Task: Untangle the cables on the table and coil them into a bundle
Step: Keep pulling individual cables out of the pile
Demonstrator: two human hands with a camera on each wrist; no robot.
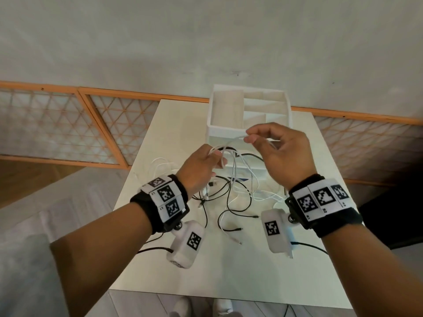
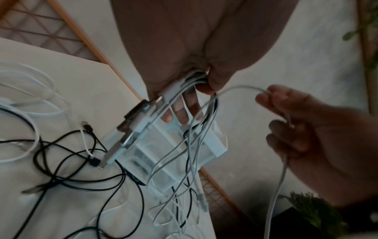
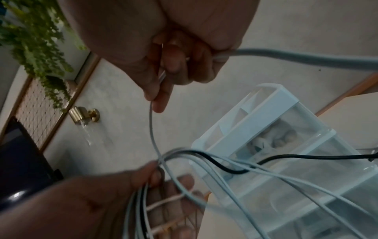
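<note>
Left hand: the left hand (image 1: 201,170) is raised above the tabletop (image 1: 229,266), its thumb pressing a gathered bunch of cables (image 2: 184,84) against the curled fingers (image 2: 180,111); the hand is closed round the bunch
Bunch in left hand: mostly white strands with at least one black one; several plug ends (image 2: 131,129) stick out side by side past the palm, while the strands loop over the fingers and hang down toward the tabletop
Right hand: the right hand (image 1: 279,154) is raised just right of the left, thumb and forefinger tips pinching one white cable (image 3: 152,129); the other fingers are loosely curled
White cable: it runs from the pinch across to the left hand's bunch, and passes back through the right palm, trailing down from there
Gap between hands: near each other, not touching, joined only by the white cable
Loose cables: a tangle of black cables (image 1: 219,197) and white ones lies on the tabletop beneath both hands, with free plug tips lying toward the near edge
Organiser: a white compartmented box (image 1: 249,110) with clear fronts stands at the far side of the tabletop, behind the hands
Wrists: each carries a band with black-and-white markers and a white camera housing
</note>
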